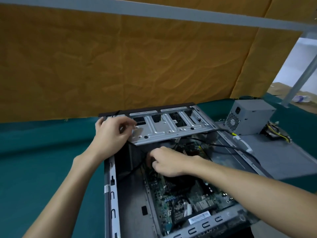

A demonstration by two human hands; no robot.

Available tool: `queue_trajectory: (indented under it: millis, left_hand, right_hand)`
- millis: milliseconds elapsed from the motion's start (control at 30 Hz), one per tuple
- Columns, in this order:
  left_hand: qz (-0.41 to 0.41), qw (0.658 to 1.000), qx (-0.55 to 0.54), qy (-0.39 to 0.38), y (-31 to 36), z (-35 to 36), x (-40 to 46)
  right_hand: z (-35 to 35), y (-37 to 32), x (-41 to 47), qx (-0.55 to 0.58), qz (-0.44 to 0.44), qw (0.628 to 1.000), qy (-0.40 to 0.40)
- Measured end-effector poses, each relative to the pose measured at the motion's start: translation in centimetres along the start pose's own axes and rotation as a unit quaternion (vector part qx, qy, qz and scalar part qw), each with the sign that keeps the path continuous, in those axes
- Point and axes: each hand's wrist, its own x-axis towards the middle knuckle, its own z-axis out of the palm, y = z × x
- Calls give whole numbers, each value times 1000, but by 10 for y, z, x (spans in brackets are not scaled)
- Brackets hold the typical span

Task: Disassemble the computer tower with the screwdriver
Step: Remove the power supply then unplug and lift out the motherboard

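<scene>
The computer tower (154, 194) lies open on its side at the lower centre of the frame, side panel off and motherboard (180, 198) still seated, so the strip-down looks partly done; no screwdriver is in view. Above it the right hand (169, 163) reaches in with fingers curled around something dark that cannot be made out, while the left hand (113, 133) pinches the raised drive cage (171, 127). Farther back, the removed power supply (248, 117) rests on the green-covered desk (42, 160), before an orange fabric backdrop (120, 62).
</scene>
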Motion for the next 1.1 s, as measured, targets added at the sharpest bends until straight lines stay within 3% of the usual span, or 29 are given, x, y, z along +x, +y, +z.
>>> queue_trajectory:
  millis: [200, 367, 533, 933, 1100]
  left_hand:
    - [-15, 1000, -19, -12, -13, 1, 4]
    - [-16, 999, 13, -25, -13, 4, 5]
    - [15, 999, 22, -48, -11, 1, -2]
    - [62, 992, 73, -83, -8, 0, -3]
    - [61, 992, 72, -79, -7, 1, -8]
  right_hand:
    - [11, -3, 5, -62, -7, 998, -26]
    - [19, -6, 15, -83, 2, 996, 26]
    - [28, -8, 13, -144, -4, 989, 26]
    - [23, -2, 16, -140, -12, 990, -25]
    - [31, -5, 17, -128, 4, 991, 27]
